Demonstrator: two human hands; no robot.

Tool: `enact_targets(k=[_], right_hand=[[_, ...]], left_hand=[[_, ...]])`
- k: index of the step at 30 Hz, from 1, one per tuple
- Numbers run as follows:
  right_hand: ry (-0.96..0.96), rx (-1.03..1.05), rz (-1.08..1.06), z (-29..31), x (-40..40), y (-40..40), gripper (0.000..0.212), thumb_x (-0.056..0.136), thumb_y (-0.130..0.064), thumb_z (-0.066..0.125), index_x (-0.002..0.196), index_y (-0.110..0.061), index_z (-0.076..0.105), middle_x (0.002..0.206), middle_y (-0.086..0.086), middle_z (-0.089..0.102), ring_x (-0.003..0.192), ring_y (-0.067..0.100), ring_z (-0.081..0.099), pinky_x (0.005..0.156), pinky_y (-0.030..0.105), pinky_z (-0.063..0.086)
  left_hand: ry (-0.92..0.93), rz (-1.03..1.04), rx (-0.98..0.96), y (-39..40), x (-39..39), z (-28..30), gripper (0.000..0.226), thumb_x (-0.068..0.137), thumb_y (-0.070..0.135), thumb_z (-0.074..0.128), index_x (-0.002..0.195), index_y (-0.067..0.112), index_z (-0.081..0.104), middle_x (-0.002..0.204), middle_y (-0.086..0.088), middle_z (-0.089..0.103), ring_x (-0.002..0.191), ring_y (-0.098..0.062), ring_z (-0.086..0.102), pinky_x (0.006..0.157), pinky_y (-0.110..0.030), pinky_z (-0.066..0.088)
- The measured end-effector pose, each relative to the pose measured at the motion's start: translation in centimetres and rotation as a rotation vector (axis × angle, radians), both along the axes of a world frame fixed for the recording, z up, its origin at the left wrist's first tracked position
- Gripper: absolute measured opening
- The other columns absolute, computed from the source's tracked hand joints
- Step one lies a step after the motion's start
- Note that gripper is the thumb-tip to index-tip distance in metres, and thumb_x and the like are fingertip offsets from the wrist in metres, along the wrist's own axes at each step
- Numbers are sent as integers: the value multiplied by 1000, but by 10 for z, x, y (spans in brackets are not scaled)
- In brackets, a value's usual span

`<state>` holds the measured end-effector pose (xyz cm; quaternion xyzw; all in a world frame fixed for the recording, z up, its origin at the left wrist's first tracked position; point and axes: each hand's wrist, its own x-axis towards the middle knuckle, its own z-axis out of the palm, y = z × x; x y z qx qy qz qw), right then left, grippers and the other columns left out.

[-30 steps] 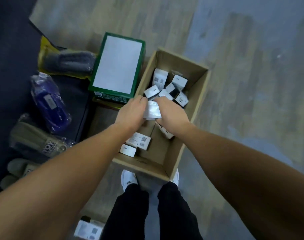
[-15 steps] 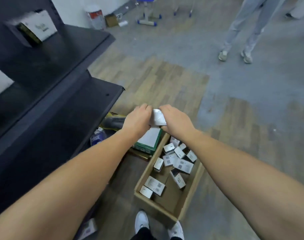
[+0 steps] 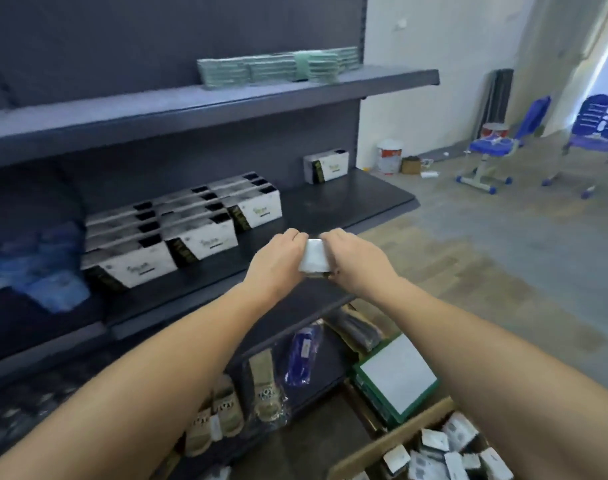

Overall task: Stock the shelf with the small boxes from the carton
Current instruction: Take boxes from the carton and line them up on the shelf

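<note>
White glossy small boxes gripped between left hand, right hand.

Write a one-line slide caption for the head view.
Both hands, left hand and right hand, hold small boxes before the dark shelf.

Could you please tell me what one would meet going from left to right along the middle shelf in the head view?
Blurred blue packages → rows of white-fronted boxes → the left hand and right hand holding small white boxes → bare shelf, with a lone box at the back.
</note>
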<state>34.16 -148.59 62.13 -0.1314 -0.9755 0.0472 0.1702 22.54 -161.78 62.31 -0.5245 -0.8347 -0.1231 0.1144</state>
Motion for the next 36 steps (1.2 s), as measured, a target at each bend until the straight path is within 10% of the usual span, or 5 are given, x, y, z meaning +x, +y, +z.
enact_targets(k=[13, 22, 30, 36], right_hand=[[25, 22, 401, 32, -169, -171, 67, 81, -35, 71, 139, -16, 41, 133, 1, 49, 122, 22, 47, 93, 36, 46], [-67, -452, 318, 26, -203, -183, 89, 68, -21, 83, 141, -19, 31, 130, 0, 53, 119, 20, 53, 87, 31, 47], [-31, 326, 293, 22, -219, -171, 70, 65, -36, 80, 124, -18, 46, 122, 4, 52, 114, 29, 51, 87, 43, 43], [32, 411, 460, 16, -218, -163, 76, 57, -34, 81, 124, -15, 50, 119, 5, 51, 109, 29, 49, 86, 40, 39]], left_hand=[[-89, 303, 96, -213, -122, 28, 45, 83, 13, 63, 126, 13, 53, 123, -3, 54, 110, -21, 53, 83, -32, 45], [-541, 306, 322, -246, -158, 39, 65, 71, 20, 84, 129, 18, 56, 117, 6, 59, 107, -13, 54, 89, -27, 44], [-794, 355, 32, -240, -167, 43, 111, 53, 61, 87, 143, 22, 36, 133, 12, 50, 122, -10, 50, 106, -34, 42], [-711, 355, -62, -225, -179, 40, 68, 62, 46, 86, 117, 21, 54, 107, 6, 64, 99, -14, 61, 88, -28, 51]])
